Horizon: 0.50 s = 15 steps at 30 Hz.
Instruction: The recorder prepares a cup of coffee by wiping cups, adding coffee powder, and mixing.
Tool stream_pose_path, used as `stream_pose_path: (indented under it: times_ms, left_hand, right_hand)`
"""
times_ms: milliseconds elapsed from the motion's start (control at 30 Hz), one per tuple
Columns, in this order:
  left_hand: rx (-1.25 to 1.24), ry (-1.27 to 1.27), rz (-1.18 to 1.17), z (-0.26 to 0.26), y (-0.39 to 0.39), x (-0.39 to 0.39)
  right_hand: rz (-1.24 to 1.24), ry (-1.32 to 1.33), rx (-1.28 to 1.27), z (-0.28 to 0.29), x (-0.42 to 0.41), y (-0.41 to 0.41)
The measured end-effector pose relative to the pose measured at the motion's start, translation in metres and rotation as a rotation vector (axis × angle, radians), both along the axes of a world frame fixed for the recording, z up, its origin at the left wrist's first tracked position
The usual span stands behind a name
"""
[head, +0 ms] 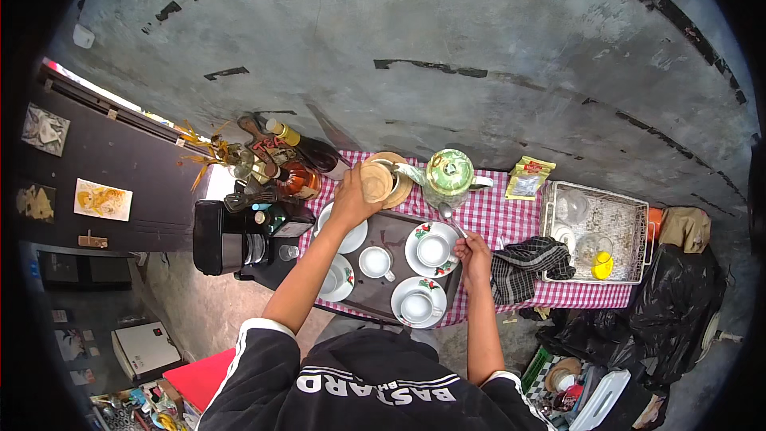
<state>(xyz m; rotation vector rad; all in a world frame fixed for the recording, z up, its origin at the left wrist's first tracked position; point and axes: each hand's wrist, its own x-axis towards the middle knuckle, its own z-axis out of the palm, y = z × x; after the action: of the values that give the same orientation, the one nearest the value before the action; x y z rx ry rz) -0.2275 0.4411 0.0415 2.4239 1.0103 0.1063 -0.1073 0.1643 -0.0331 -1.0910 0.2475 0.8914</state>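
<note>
My left hand (348, 202) grips a round tan lid (377, 181), tilted at a container whose contents I cannot make out. Under that container lies a round woven or wooden mat (402, 191). In my right hand (474, 257) is a metal spoon (446, 212), its bowl pointing toward a green patterned teapot (450, 172). Below the hands lies a dark serving tray (374, 233). On it are a white cup (375, 262) without a saucer, two cups (434, 250) (417, 307) on rooster-patterned saucers, and two more saucers (352, 240) (338, 280), the upper one partly behind my left forearm.
A checkered cloth (514, 227) covers the table against a grey wall. Bottles (317, 155) and a black appliance (219, 238) stand left. To the right are a yellow packet (529, 178), a dark checked towel (529, 269) and a white wire basket (622, 239) holding glassware.
</note>
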Motion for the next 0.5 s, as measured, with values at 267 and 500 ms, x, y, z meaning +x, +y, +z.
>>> stream_pose_path:
  times_ms: [267,500]
  left_hand:
    - [-0.099,-0.078,0.049,0.006,-0.046,-0.043]
    - [-0.177,-0.054,0.030,-0.005,-0.075,-0.065]
  right_hand:
    - [-0.026,-0.010,0.001,0.000,0.011,-0.015]
    - [-0.001,-0.016,-0.032,0.006,0.013,-0.004]
